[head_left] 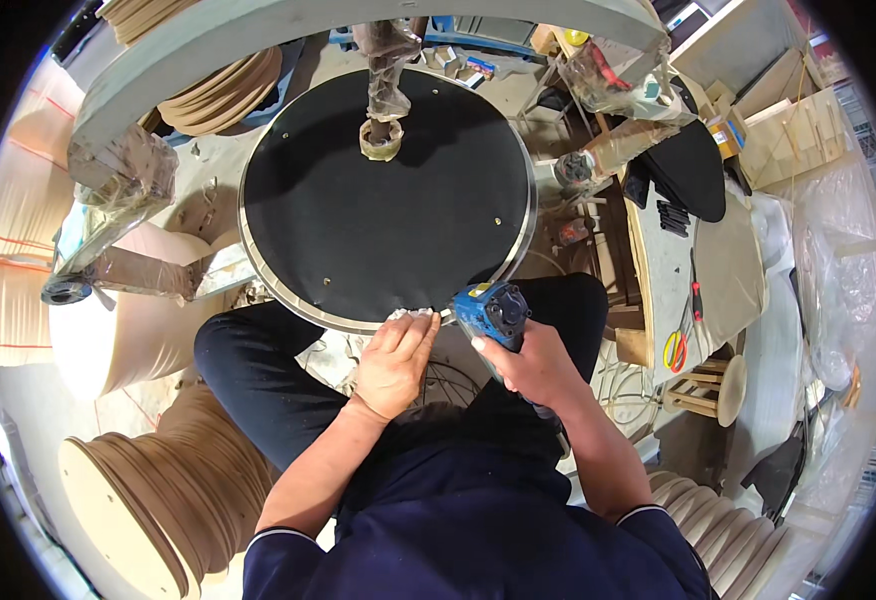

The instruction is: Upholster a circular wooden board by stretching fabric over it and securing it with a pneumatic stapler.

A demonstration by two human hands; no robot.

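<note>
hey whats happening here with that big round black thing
A person is seated over a large round black fabric-covered panel with a metal rim. The right hand grips a blue power tool with its nose at the panel's near edge. The left hand presses down beside it on a bit of white material at the rim. A roll of tape sits on the far side of the panel, and stacked curved wooden pieces lie around.

Bright, even daylight on my feed, strongest on the right where plastic sheeting washes out. Black round panel stays matte, with a soft shadow under the wrapped post. Centre sharp. Heavy fisheye bend and a dark vignette at the rim.
</note>
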